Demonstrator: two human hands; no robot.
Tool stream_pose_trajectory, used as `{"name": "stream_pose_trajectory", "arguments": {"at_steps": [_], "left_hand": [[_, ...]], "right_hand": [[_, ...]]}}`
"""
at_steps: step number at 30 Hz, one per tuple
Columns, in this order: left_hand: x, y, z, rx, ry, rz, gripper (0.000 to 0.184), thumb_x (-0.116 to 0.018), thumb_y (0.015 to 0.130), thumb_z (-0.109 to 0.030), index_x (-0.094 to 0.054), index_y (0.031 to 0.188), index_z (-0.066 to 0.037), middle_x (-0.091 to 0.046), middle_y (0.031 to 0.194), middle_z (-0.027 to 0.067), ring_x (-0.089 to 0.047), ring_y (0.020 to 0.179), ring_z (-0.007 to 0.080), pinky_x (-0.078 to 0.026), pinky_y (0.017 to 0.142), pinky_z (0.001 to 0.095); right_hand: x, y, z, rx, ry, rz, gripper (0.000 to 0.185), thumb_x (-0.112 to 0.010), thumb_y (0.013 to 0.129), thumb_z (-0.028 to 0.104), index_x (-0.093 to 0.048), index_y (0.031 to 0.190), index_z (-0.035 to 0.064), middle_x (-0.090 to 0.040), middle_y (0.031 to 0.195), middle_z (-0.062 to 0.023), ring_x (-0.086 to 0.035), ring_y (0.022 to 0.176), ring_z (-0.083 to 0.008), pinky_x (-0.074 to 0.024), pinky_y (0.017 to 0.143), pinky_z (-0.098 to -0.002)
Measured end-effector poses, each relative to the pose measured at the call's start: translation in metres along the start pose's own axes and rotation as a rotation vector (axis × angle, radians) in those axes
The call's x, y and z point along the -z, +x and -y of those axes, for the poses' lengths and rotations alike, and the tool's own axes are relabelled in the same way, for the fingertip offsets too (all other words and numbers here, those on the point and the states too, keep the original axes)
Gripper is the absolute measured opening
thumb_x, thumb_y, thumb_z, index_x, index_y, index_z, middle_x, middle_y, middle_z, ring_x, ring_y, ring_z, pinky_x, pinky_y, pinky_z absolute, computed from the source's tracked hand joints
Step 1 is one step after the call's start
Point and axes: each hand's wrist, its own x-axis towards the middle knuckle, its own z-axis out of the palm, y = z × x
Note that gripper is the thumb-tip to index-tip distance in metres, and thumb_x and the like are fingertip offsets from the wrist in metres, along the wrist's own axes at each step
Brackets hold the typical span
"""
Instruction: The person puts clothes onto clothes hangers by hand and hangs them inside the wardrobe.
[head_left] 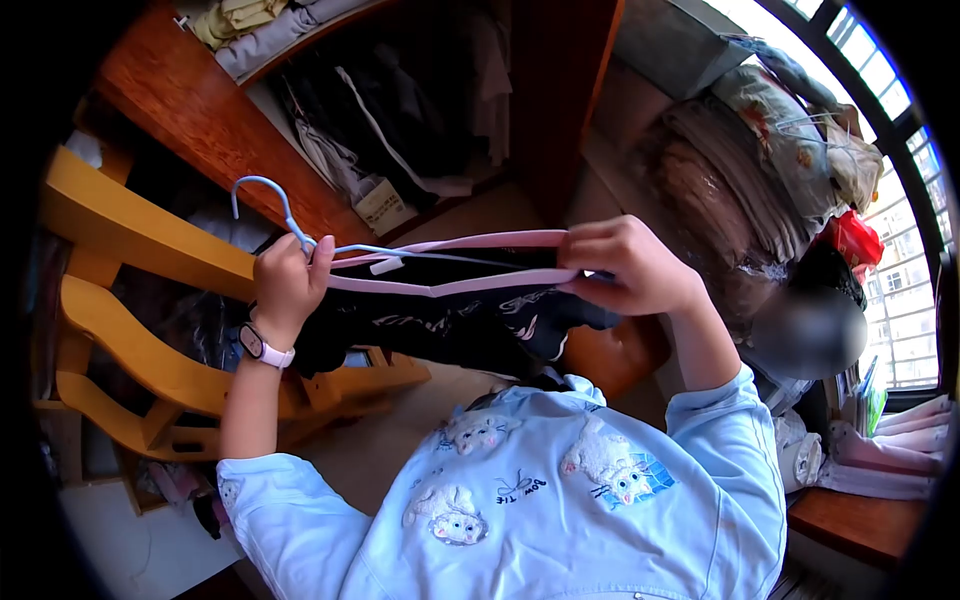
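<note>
My left hand (288, 285), with a watch on its wrist, is closed round the neck of a light blue clothes hanger (288, 212), just below the hook. The hanger's bar runs rightward into the opening of a black garment (430, 330) with a pink edge band and pale printed patterns. A small white tag (386, 266) shows inside the band. At the opening's right end, my right hand (630, 265) grips the pink band between thumb and fingers. Its fingers hide that end of the hanger. The garment's lower part hangs in front of my body.
A yellow wooden frame (150, 345) stands at the left. Ahead is an open wardrobe (240, 130) with hanging and folded clothes. Bagged bedding (735, 170) is piled at the right near a barred window (905, 180). A brown wooden surface (860, 525) lies at the lower right.
</note>
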Motion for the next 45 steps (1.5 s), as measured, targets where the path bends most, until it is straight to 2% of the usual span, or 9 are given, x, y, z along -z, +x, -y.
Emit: {"name": "stream_pose_trajectory", "arguments": {"at_steps": [7, 10, 15, 27, 34, 36, 38, 41, 45], "left_hand": [[-0.011, 0.029, -0.036, 0.027, -0.27, 0.019, 0.046, -0.055, 0.086, -0.033, -0.048, 0.053, -0.001, -0.045, 0.048, 0.0094, -0.048, 0.041, 0.0242, -0.035, 0.038, 0.0299], [-0.02, 0.042, -0.013, 0.156, -0.303, -0.021, 0.046, -0.058, 0.084, -0.032, -0.049, 0.054, 0.001, -0.046, 0.048, 0.009, -0.047, 0.04, 0.0206, -0.03, 0.037, 0.0267], [-0.06, 0.096, -0.001, 0.123, -0.311, 0.06, 0.045, -0.061, 0.082, -0.031, -0.047, 0.053, -0.001, -0.044, 0.048, 0.0087, -0.047, 0.042, 0.0217, -0.031, 0.038, 0.029], [-0.2, 0.175, 0.17, 0.299, -0.455, 0.029, 0.037, -0.039, 0.09, -0.016, -0.041, 0.059, 0.003, -0.041, 0.054, 0.0165, -0.043, 0.048, 0.0335, -0.029, 0.044, 0.0377], [-0.303, 0.255, 0.206, 0.59, -0.71, -0.364, 0.05, -0.041, 0.093, -0.022, -0.036, 0.049, -0.001, -0.032, 0.041, 0.0008, -0.029, 0.04, 0.0099, -0.021, 0.041, 0.0296], [-0.335, 0.283, 0.211, 0.536, -0.792, -0.282, 0.045, -0.043, 0.093, -0.023, -0.042, 0.054, 0.0, -0.037, 0.045, 0.0023, -0.034, 0.043, 0.0107, -0.026, 0.043, 0.0286], [-0.375, 0.313, 0.227, 0.502, -0.799, -0.095, 0.031, -0.047, 0.09, -0.023, -0.05, 0.071, 0.0, -0.052, 0.07, 0.0095, -0.048, 0.063, 0.0162, -0.038, 0.057, 0.03], [-0.401, 0.345, 0.238, 0.186, -0.557, -0.082, 0.024, -0.054, 0.085, -0.026, -0.051, 0.097, -0.005, -0.04, 0.118, 0.017, -0.039, 0.109, 0.035, -0.029, 0.093, 0.0419], [-0.421, 0.336, 0.264, 0.217, -0.674, -0.005, 0.018, -0.054, 0.086, -0.022, -0.053, 0.091, -0.004, -0.047, 0.108, 0.0151, -0.044, 0.104, 0.0323, -0.032, 0.09, 0.0402]], "right_hand": [[-0.039, 0.055, -0.028, -0.017, 0.18, -0.056, 0.033, -0.063, 0.077, 0.007, -0.045, 0.104, 0.0019, -0.035, 0.119, -0.0171, -0.046, 0.1, -0.0288, -0.0426, 0.083, -0.0331], [-0.022, 0.049, -0.062, -0.329, 0.063, 0.037, 0.04, -0.063, 0.079, 0.022, -0.045, 0.108, 0.002, -0.049, 0.102, -0.0143, -0.053, 0.091, -0.027, -0.0453, 0.074, -0.0343], [-0.026, 0.075, -0.117, -0.252, 0.07, 0.114, 0.022, -0.054, 0.086, 0.023, -0.06, 0.091, 0.0026, -0.059, 0.072, -0.017, -0.056, 0.067, -0.0331, -0.046, 0.062, -0.0377], [0.043, 0.096, -0.265, -0.368, 0.356, -0.068, 0.024, -0.055, 0.085, 0.02, -0.06, 0.098, 0.0003, -0.056, 0.067, -0.0171, -0.055, 0.061, -0.0293, -0.0422, 0.057, -0.034], [0.038, 0.072, -0.334, -0.712, 0.317, 0.095, 0.022, -0.056, 0.085, 0.02, -0.049, 0.077, 0.0002, -0.053, 0.068, -0.0169, -0.054, 0.065, -0.0288, -0.0404, 0.058, -0.0352], [0.022, 0.085, -0.337, -0.771, 0.381, -0.004, 0.026, -0.053, 0.087, 0.023, -0.054, 0.081, -0.0028, -0.052, 0.063, -0.0189, -0.052, 0.058, -0.0279, -0.0398, 0.057, -0.0358], [0.0, 0.091, -0.354, -1.018, 0.42, -0.073, 0.031, -0.052, 0.088, 0.025, -0.056, 0.08, -0.0044, -0.051, 0.059, -0.0164, -0.048, 0.053, -0.0231, -0.0396, 0.055, -0.0353], [-0.016, 0.129, -0.407, -1.293, 0.308, -0.319, 0.031, -0.05, 0.089, 0.025, -0.059, 0.082, -0.004, -0.055, 0.061, -0.0167, -0.051, 0.056, -0.0235, -0.0421, 0.059, -0.0346], [-0.041, 0.227, -0.514, -1.107, 0.054, -0.347, 0.035, -0.044, 0.089, 0.03, -0.06, 0.092, -0.0005, -0.061, 0.081, -0.02, -0.059, 0.076, -0.035, -0.0458, 0.071, -0.0409]]}}
